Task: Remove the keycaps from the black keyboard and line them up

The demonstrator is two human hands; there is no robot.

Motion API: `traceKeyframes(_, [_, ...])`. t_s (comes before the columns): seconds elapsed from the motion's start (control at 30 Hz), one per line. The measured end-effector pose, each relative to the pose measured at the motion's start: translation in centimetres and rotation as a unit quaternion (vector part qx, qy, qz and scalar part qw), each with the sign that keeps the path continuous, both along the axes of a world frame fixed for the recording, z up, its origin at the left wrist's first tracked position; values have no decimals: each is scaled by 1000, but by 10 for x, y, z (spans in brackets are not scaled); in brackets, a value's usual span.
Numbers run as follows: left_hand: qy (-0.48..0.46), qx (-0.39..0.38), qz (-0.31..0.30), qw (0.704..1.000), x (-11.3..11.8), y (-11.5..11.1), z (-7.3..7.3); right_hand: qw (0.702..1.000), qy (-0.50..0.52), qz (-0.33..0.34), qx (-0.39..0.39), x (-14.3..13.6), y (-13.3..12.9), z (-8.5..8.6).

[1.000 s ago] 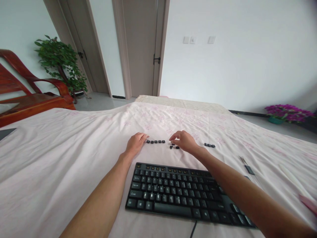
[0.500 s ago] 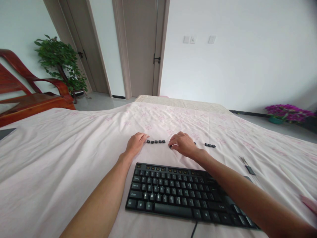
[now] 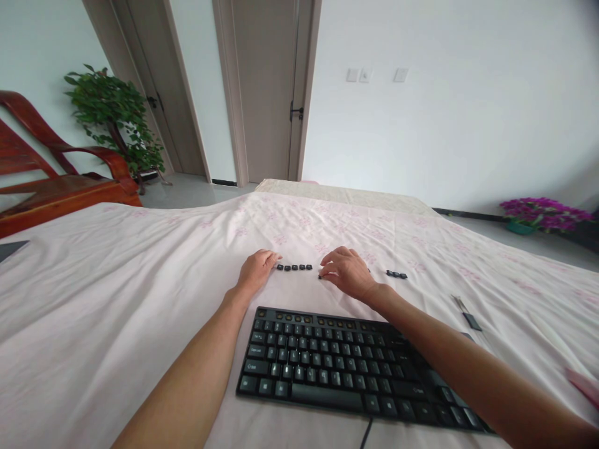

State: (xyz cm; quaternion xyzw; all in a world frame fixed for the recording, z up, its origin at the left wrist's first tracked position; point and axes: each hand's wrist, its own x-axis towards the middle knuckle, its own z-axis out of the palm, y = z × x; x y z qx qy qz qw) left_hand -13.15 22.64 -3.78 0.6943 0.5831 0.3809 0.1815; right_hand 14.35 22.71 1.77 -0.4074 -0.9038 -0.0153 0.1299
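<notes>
Right grip [image 3: 347,273] at one key [image 3: 320,277], left grip [image 3: 258,269] beside key row [image 3: 294,267], pinch in either impossible to tell; likely risk: key tipping on creased cloth [image 3: 290,290].

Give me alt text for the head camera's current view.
A person's right hand touches a small black keycap over a pale flowered cloth, while the left hand is beside a row of five keycaps. In the foreground lies a black keyboard, partly hidden by the right forearm.
</notes>
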Motion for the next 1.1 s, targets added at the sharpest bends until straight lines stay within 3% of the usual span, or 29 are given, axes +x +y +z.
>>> traceKeyframes(0.53, [10, -2, -4, 1000, 0, 1, 0, 1000, 10, -14, 5, -7, 12, -4])
traceKeyframes(1.1, [15, 0, -6, 1000, 0, 2, -1, 995, 37, -95, -8, -15, 26, -13])
